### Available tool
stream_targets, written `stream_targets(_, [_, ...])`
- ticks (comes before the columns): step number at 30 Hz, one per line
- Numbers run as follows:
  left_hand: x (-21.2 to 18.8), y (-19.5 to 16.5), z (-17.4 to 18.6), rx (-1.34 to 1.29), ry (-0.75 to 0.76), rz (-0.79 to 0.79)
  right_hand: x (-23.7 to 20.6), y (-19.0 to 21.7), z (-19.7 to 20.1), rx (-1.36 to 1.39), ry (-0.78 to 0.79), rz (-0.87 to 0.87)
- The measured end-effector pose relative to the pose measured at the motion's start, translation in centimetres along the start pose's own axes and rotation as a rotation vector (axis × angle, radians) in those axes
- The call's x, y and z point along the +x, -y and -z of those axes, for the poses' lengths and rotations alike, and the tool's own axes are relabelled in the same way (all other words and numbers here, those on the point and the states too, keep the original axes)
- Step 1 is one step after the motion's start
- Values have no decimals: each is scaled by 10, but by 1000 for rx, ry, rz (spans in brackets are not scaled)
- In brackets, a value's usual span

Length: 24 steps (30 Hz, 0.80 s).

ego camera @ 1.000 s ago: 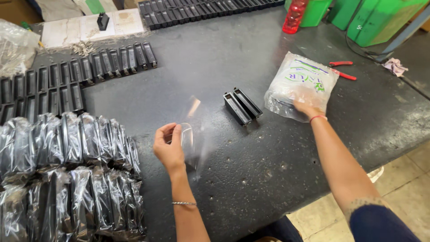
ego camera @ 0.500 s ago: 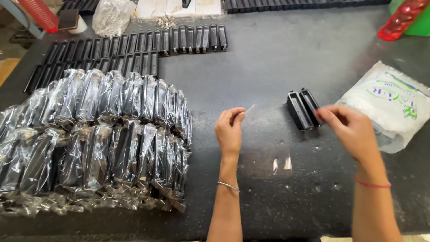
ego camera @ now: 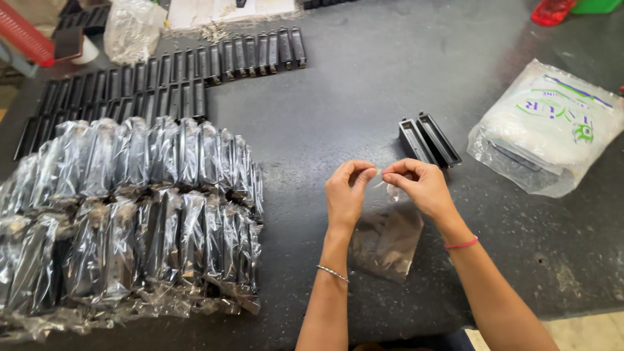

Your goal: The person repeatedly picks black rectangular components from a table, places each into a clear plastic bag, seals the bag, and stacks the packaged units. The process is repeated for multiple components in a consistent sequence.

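Table [ego camera: 364,78]: dark, speckled top, carrying all items listed below.

Wrapped stack [ego camera: 130,214]: two rows of black parts sealed in clear film, on the table well left of the hands.

Bare parts [ego camera: 162,71]: rows of unwrapped black parts laid side by side, beyond the wrapped stack at the table's far left.

Bag pack [ego camera: 552,123]: white packet of plastic bags with green and blue print, on the table to the right of the hands, well apart from them.

Crumpled film [ego camera: 133,26]: clear bundle at the far left edge of the table, behind the bare parts.

Red item [ego camera: 552,10]: at the far right edge of the table, cut off by the frame; kind cannot be told.

Two parts [ego camera: 429,140]: black, lying touching each other, on the table just beyond the right hand.

Bag [ego camera: 387,240]: clear, small, hanging from both hands above the table, near its front edge.

Left hand [ego camera: 344,195]: thumb and forefinger pinched on the bag's top edge.

Right hand [ego camera: 422,185]: fingertips likewise pinched on the bag's top edge, just beside the left hand's fingers.
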<state>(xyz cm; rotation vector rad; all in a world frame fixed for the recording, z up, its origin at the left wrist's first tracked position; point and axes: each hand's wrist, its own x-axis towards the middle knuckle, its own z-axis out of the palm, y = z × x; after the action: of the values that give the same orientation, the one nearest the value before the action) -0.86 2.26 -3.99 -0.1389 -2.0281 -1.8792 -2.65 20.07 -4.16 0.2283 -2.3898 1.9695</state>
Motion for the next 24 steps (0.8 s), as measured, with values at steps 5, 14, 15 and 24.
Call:
stream_targets(5, [-3,-1,-3,8,-53,9,-2,-5,-4,-2,-44,-2])
stream_targets(14, [-12,4,-14,115,-109,56,-12,11,-17,-135,-93,140])
stream_targets(15, [-12,5,-14,145,-115,42,-12,11,-19,-144,-93,143])
stream_targets(24, [-14,4,-19,156,-109,47,-10,1,-22,-179,-160,91])
